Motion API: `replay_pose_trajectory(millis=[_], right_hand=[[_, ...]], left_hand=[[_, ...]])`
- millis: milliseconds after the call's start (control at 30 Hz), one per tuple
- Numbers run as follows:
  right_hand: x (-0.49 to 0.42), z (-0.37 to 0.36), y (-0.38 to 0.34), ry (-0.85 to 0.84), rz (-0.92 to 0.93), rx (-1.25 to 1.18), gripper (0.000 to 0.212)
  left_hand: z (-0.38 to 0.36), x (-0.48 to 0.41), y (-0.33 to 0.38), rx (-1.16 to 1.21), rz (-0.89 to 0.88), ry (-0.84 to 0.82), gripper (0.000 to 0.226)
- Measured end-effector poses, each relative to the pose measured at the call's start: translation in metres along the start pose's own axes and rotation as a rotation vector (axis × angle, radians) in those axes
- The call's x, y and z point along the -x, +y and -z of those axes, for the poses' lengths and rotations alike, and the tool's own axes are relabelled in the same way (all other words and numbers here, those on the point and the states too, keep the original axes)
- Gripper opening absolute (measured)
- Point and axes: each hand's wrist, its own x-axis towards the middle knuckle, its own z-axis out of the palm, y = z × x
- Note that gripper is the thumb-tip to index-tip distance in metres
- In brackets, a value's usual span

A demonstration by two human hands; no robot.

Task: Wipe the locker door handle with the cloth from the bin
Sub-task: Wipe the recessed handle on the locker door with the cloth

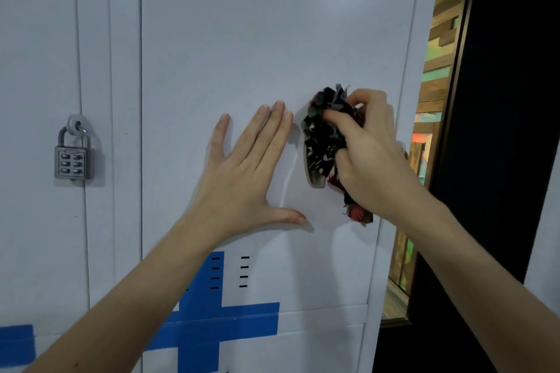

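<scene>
Two hands were up against the white locker door (230,48), and only one of them mattered for the wiping. The right hand (369,154) had its fingers (336,116) curled and pinching a bunched dark patterned cloth (322,136), pressing it onto the recessed handle (316,180), whose lower end alone showed below the fabric. That handle ran upright, its long axis nearly vertical with a slight lean, near the door's right edge, so the cloth sat directly on it with the holding hand just to its right. A loose tail of the cloth hung down under the wrist. The left hand (245,166) lay flat on the door just beside the handle on its left, fingers spread and thumb stretched out low, gripping nothing; it appeared to be steadying the door. Judging from this, a stroke would best run up and down along the handle's length, and the right hand was the one placed for it. A combination padlock (73,152) hung on the neighbouring locker, well apart to the left.
</scene>
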Motion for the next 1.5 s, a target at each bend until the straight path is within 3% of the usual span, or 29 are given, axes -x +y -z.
replay_pose_trajectory(millis=[167, 367, 600, 733, 900, 1000, 1133, 1333, 1500], right_hand=[[0.003, -0.022, -0.011, 0.092, 0.104, 0.435, 0.026], [0.037, -0.031, -0.021, -0.018, 0.127, 0.516, 0.060], [0.032, -0.021, -0.021, -0.007, 0.125, 0.428, 0.034], [0.023, -0.016, -0.012, -0.084, 0.112, 0.315, 0.013], [0.036, -0.016, 0.002, 0.004, -0.006, -0.049, 0.028], [0.047, -0.012, 0.003, 0.101, -0.055, -0.081, 0.040], [0.020, -0.009, -0.001, 0.174, 0.089, 0.139, 0.042], [-0.004, -0.014, -0.004, 0.187, 0.185, 0.647, 0.027], [0.015, -0.023, -0.018, 0.004, 0.241, 0.860, 0.046]], left_hand=[[-0.001, 0.000, -0.001, 0.009, -0.004, 0.019, 0.128], [-0.001, 0.001, -0.001, 0.024, -0.003, 0.027, 0.122], [-0.001, 0.001, -0.002, 0.018, -0.018, 0.028, 0.125], [0.000, 0.001, -0.002, 0.015, -0.018, 0.013, 0.127], [0.000, 0.001, -0.002, 0.017, -0.012, -0.007, 0.127], [0.000, 0.001, -0.001, 0.016, -0.013, -0.002, 0.126], [0.000, 0.000, -0.002, 0.020, -0.019, 0.001, 0.126], [-0.001, 0.000, -0.003, 0.023, -0.021, 0.010, 0.125], [-0.002, 0.001, -0.003, 0.031, -0.023, 0.023, 0.125]])
